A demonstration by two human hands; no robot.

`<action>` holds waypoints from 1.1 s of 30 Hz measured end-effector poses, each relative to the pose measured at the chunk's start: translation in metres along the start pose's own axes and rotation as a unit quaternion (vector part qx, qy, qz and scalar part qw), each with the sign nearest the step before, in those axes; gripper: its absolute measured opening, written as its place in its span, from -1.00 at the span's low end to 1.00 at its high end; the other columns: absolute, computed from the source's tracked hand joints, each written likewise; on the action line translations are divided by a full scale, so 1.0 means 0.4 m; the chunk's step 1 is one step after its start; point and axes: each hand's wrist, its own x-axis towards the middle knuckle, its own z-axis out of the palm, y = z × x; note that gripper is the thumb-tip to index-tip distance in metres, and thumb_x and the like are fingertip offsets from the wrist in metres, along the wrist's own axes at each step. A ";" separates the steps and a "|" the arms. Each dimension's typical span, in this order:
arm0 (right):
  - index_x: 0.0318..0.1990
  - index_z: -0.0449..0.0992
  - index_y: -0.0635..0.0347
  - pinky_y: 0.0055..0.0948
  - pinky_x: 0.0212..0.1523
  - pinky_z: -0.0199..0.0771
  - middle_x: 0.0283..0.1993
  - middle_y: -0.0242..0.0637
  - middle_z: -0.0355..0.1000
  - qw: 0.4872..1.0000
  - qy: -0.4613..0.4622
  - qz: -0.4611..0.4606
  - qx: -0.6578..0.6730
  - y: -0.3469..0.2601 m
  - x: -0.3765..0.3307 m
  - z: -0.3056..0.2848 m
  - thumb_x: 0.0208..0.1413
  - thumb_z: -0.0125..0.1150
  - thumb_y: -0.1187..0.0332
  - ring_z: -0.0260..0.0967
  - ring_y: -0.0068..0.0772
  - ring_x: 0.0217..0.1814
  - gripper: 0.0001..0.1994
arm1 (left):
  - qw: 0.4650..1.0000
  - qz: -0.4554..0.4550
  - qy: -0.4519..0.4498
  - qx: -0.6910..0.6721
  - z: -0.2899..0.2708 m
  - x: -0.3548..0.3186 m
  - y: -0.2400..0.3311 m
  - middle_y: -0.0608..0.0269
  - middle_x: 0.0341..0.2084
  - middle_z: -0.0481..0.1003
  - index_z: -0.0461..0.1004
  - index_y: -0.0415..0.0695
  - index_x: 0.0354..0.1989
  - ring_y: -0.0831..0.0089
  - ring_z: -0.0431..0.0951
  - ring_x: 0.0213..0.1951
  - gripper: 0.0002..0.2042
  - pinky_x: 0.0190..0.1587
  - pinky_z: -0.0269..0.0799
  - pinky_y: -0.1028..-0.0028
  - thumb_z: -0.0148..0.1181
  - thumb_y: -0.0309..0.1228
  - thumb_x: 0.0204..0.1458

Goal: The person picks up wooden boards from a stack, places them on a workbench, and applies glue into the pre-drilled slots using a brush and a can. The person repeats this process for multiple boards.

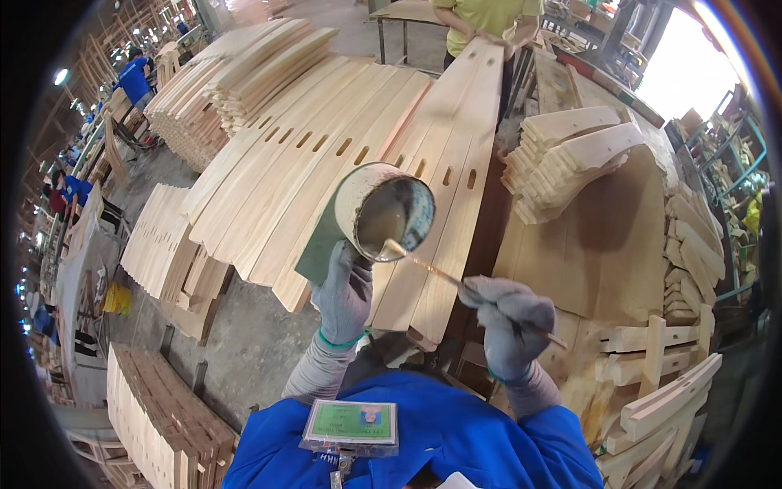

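In the head view, the left hand [344, 295], in a grey glove, sits just left of the frame's centre and is closed around the lower side of a round tin can [384, 211], holding it tilted so that its open mouth faces the camera. The can holds a pale tan, glue-like paste. The right hand [509, 322], also gloved in grey, lies right of centre and lower; its fingers are wrapped tight around a thin stick [432, 269]. The stick runs up and to the left from that hand, and its paste-coated tip rests at the lower rim of the can's mouth.

Behind the can, a row of long curved wooden slats [326, 155] with oblong slots spreads from the middle toward the top of the frame. A stack of shorter wooden pieces [570, 155] lies at upper right. At the top edge a person in a yellow-green shirt [489, 16] rests hands on the far end of the slats. At the bottom centre, a badge holder [350, 424] hangs on the wearer's blue jacket.
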 end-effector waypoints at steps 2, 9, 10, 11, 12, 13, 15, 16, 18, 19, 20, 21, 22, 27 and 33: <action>-0.34 0.25 0.30 -0.25 -0.16 0.55 -0.20 0.12 0.43 1.000 0.017 0.006 -0.020 0.026 0.003 -0.004 -0.03 0.06 0.78 0.49 -0.08 -0.17 -0.79 | 1.000 -0.007 -0.001 0.017 0.027 -0.003 0.002 0.18 -0.04 0.39 0.28 -0.37 0.03 0.50 0.40 -0.01 -0.69 0.08 0.32 0.48 -0.10 -0.41 0.22; -0.32 0.23 0.29 -0.26 -0.14 0.56 -0.21 0.06 0.42 0.996 -0.031 -0.010 -0.086 0.042 -0.011 -0.007 -0.01 0.07 0.75 0.48 -0.08 -0.11 -0.80 | 0.639 0.304 -0.070 0.703 0.006 0.018 -0.005 0.14 -0.15 0.43 0.36 -0.38 -0.04 0.50 0.48 -0.24 -0.76 -0.20 0.43 0.59 -0.03 -0.54 0.15; -0.34 0.23 0.31 -0.27 -0.14 0.56 -0.21 0.07 0.42 0.995 -0.025 -0.022 -0.089 0.050 -0.001 -0.007 -0.01 0.07 0.75 0.49 -0.12 -0.16 -0.81 | 0.688 0.256 -0.048 0.677 -0.018 0.027 -0.025 0.10 -0.21 0.46 0.40 -0.35 -0.09 0.43 0.51 -0.27 -0.79 -0.29 0.46 0.58 0.02 -0.61 0.09; -0.34 0.23 0.31 -0.27 -0.15 0.57 -0.22 0.07 0.42 0.998 -0.008 0.008 -0.060 0.058 0.014 -0.011 -0.01 0.06 0.75 0.50 -0.14 -0.18 -0.81 | 0.668 0.275 -0.041 0.690 -0.028 0.037 -0.028 0.09 -0.23 0.47 0.40 -0.35 -0.08 0.41 0.52 -0.27 -0.78 -0.29 0.47 0.56 0.02 -0.61 0.09; -0.34 0.23 0.31 -0.27 -0.16 0.57 -0.23 0.06 0.43 0.999 0.011 0.043 -0.032 0.070 0.029 -0.024 -0.01 0.05 0.75 0.50 -0.15 -0.19 -0.81 | 0.648 0.289 -0.035 0.704 -0.030 0.045 -0.033 0.08 -0.24 0.47 0.40 -0.35 -0.08 0.38 0.52 -0.27 -0.78 -0.29 0.47 0.54 0.02 -0.60 0.09; -0.35 0.23 0.31 -0.27 -0.17 0.58 -0.24 0.06 0.43 0.997 0.031 0.077 -0.005 0.080 0.050 -0.034 -0.01 0.04 0.75 0.50 -0.17 -0.21 -0.82 | 0.628 0.302 -0.029 0.717 -0.030 0.055 -0.038 0.07 -0.26 0.48 0.40 -0.35 -0.07 0.36 0.53 -0.27 -0.77 -0.29 0.47 0.53 0.02 -0.60 0.09; -0.33 0.28 0.35 -0.37 -0.21 0.57 -0.29 0.00 0.44 0.982 0.070 0.176 -0.023 0.095 0.133 -0.051 0.04 0.02 0.70 0.50 -0.25 -0.25 -0.90 | 0.651 0.273 -0.027 0.708 -0.038 0.069 -0.048 0.08 -0.30 0.48 0.39 -0.34 -0.05 0.39 0.51 -0.32 -0.75 -0.34 0.45 0.54 -0.02 -0.63 0.08; -0.34 0.31 0.36 -0.41 -0.22 0.56 -0.31 -0.03 0.44 0.972 0.073 0.218 -0.051 0.113 0.184 -0.082 0.06 0.02 0.67 0.50 -0.29 -0.27 -0.94 | 0.683 0.217 -0.023 0.697 -0.035 0.066 -0.047 0.13 -0.31 0.46 0.38 -0.33 -0.04 0.50 0.48 -0.38 -0.72 -0.39 0.42 0.59 0.00 -0.64 0.04; -0.37 0.36 0.37 -0.49 -0.24 0.54 -0.34 -0.10 0.45 0.970 0.037 0.227 -0.084 0.173 0.293 -0.161 0.09 0.06 0.57 0.48 -0.42 -0.32 -0.96 | 0.689 0.179 -0.020 0.702 -0.065 0.055 -0.049 0.19 -0.29 0.42 0.37 -0.34 -0.02 0.64 0.42 -0.44 -0.71 -0.46 0.39 0.68 0.03 -0.63 0.05; -0.39 0.37 0.35 -0.51 -0.28 0.53 -0.36 -0.15 0.45 0.966 0.004 0.222 -0.136 0.204 0.355 -0.187 0.08 0.09 0.53 0.47 -0.47 -0.35 -0.93 | 0.698 0.189 -0.038 0.690 -0.141 0.038 -0.060 0.23 -0.28 0.42 0.36 -0.35 -0.02 0.61 0.42 -0.43 -0.72 -0.45 0.40 0.68 0.04 -0.62 0.06; -0.40 0.38 0.34 -0.53 -0.31 0.53 -0.39 -0.19 0.45 0.956 -0.020 0.219 -0.191 0.249 0.409 -0.226 0.07 0.13 0.48 0.46 -0.51 -0.38 -0.89 | 0.872 0.112 0.081 0.470 -0.109 0.036 -0.080 0.22 -0.28 0.42 0.36 -0.34 -0.01 0.58 0.43 -0.42 -0.70 -0.44 0.40 0.64 0.05 -0.62 0.05; -0.40 0.38 0.34 -0.55 -0.36 0.51 -0.41 -0.21 0.45 0.950 -0.032 0.239 -0.198 0.298 0.456 -0.268 0.05 0.16 0.45 0.45 -0.52 -0.40 -0.87 | 0.905 0.062 0.114 0.405 -0.101 0.034 -0.092 0.21 -0.28 0.43 0.36 -0.32 0.00 0.56 0.43 -0.41 -0.69 -0.43 0.40 0.61 0.05 -0.62 0.05; -0.40 0.38 0.34 -0.56 -0.41 0.50 -0.43 -0.22 0.45 0.943 -0.045 0.259 -0.201 0.349 0.491 -0.305 0.03 0.20 0.42 0.45 -0.54 -0.43 -0.84 | 0.929 0.017 0.153 0.337 -0.095 0.030 -0.102 0.21 -0.28 0.43 0.36 -0.31 0.01 0.54 0.43 -0.40 -0.69 -0.41 0.40 0.58 0.06 -0.61 0.05; -0.48 0.38 0.30 -0.57 -0.54 0.45 -0.55 -0.26 0.42 0.897 -0.146 0.331 -0.254 0.540 0.577 -0.354 -0.02 0.25 0.38 0.41 -0.51 -0.58 -0.80 | 0.665 0.116 -0.057 0.736 -0.239 -0.040 -0.091 0.29 -0.33 0.40 0.38 -0.22 0.04 0.60 0.35 -0.50 -0.72 -0.45 0.33 0.57 0.03 -0.49 0.15; -0.46 0.37 0.31 -0.56 -0.54 0.46 -0.54 -0.28 0.41 0.860 -0.195 0.344 -0.322 0.629 0.568 -0.348 -0.02 0.26 0.34 0.39 -0.53 -0.59 -0.77 | 0.766 0.030 0.007 0.642 -0.202 -0.040 -0.099 0.27 -0.41 0.41 0.36 -0.20 0.09 0.56 0.32 -0.60 -0.67 -0.43 0.31 0.55 0.00 -0.51 0.13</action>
